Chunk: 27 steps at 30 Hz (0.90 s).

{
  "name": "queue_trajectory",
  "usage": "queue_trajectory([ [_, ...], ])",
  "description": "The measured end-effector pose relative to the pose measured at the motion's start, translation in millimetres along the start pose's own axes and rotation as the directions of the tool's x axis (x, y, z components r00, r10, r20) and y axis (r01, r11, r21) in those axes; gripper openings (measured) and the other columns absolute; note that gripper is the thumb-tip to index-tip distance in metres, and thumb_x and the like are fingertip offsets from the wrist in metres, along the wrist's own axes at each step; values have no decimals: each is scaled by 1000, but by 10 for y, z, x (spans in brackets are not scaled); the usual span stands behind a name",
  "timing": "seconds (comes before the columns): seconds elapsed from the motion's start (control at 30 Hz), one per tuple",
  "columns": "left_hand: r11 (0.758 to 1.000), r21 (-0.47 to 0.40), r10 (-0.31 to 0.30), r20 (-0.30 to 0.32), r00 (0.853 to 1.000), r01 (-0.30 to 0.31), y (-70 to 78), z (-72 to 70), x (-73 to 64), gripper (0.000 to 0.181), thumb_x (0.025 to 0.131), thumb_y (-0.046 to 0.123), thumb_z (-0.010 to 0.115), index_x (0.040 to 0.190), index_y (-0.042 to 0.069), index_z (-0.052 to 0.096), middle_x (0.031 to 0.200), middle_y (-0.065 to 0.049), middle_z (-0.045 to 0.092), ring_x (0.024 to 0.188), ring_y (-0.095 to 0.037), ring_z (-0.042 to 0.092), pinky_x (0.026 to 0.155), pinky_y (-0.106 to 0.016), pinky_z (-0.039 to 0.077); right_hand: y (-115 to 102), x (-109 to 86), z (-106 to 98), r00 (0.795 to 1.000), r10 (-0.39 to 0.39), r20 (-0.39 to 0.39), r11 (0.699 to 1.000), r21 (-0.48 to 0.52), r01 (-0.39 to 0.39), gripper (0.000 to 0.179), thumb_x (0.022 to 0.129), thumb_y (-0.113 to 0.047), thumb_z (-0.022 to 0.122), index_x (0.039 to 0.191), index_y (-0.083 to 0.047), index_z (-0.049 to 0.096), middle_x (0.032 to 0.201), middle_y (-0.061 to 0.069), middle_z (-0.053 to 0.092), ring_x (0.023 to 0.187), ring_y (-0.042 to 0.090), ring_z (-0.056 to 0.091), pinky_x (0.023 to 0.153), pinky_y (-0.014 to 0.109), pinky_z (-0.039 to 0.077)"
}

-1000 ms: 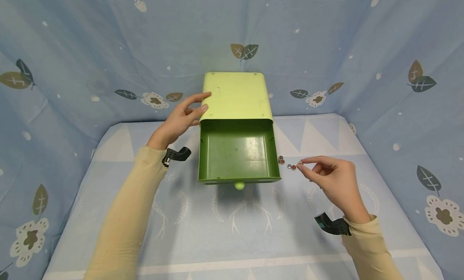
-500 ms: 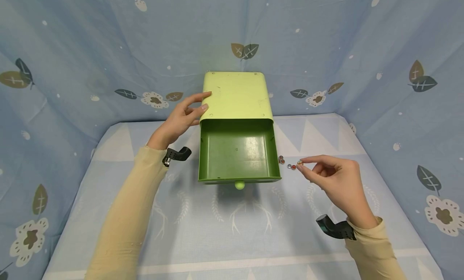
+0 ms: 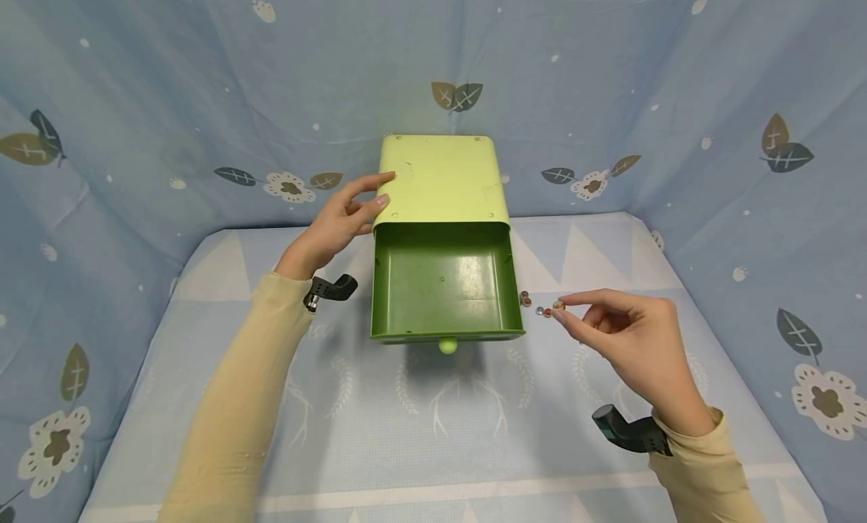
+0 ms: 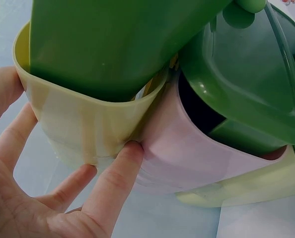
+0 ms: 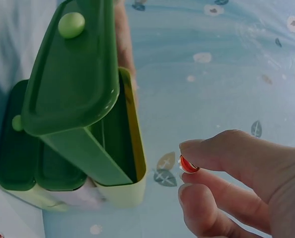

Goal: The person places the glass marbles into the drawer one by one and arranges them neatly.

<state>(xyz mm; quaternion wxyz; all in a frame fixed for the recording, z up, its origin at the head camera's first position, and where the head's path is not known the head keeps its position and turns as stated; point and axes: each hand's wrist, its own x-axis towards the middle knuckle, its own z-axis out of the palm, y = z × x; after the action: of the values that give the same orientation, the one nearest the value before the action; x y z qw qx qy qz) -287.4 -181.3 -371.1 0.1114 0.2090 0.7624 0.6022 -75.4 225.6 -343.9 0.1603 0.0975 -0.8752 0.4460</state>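
My right hand (image 3: 633, 339) pinches a small glass marble (image 5: 188, 165) between thumb and fingertips, right of the drawer unit. In the right wrist view the marble shows red and white. Close by its fingertips, several more marbles (image 3: 548, 312) lie on the table beside the drawer. The unit has a pale yellow-green top (image 3: 443, 178), and its top green drawer (image 3: 440, 286) is pulled out with no marble visible inside. My left hand (image 3: 332, 226) rests spread fingers against the unit's left side and top edge.
Below the top tier, the left wrist view shows a pink tier (image 4: 187, 153) and another yellow one (image 4: 247, 183). A round green knob (image 3: 448, 346) juts from the open drawer's front. Patterned blue cloth (image 3: 589, 71) hangs behind and at both sides of the table.
My right wrist has shifted slightly right and down, and the pinched marble now shows more between the fingertips. The left hand and drawer have stayed put.
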Motion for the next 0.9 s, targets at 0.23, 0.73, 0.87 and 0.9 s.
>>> queue_trajectory([
  [0.23,1000,-5,4,4,1000,-4,-2,1,-4,54,115,43,60,167,36,48,168,-1,33,148,-33,47,120,-62,40,-93,8,-21,1000,-19,12,1000,5,19,24,89,-5,93,105,-23,89,67,-4,69,51,17,59,51,22,46],
  [0.73,1000,6,6,1,1000,-6,-22,-16,5,54,115,44,59,167,37,48,169,-1,32,149,-33,46,121,-63,39,-281,151,39,997,-73,23,994,79,71,24,88,-3,94,104,-20,89,68,-2,69,52,15,57,53,22,46],
  [0.87,1000,5,4,2,1000,-4,-21,-13,11,54,114,45,60,167,37,48,169,-1,32,149,-33,46,120,-62,39,-322,204,76,994,-104,27,992,80,102,22,89,-4,93,105,-19,89,68,-3,69,53,14,58,53,22,47],
  [0.9,1000,4,4,3,1000,-5,-20,-12,12,54,114,45,60,167,37,48,169,-1,32,149,-33,46,120,-62,39,-333,218,85,993,-112,30,991,80,109,22,89,-4,93,105,-19,89,67,-3,69,54,14,58,53,22,47],
])
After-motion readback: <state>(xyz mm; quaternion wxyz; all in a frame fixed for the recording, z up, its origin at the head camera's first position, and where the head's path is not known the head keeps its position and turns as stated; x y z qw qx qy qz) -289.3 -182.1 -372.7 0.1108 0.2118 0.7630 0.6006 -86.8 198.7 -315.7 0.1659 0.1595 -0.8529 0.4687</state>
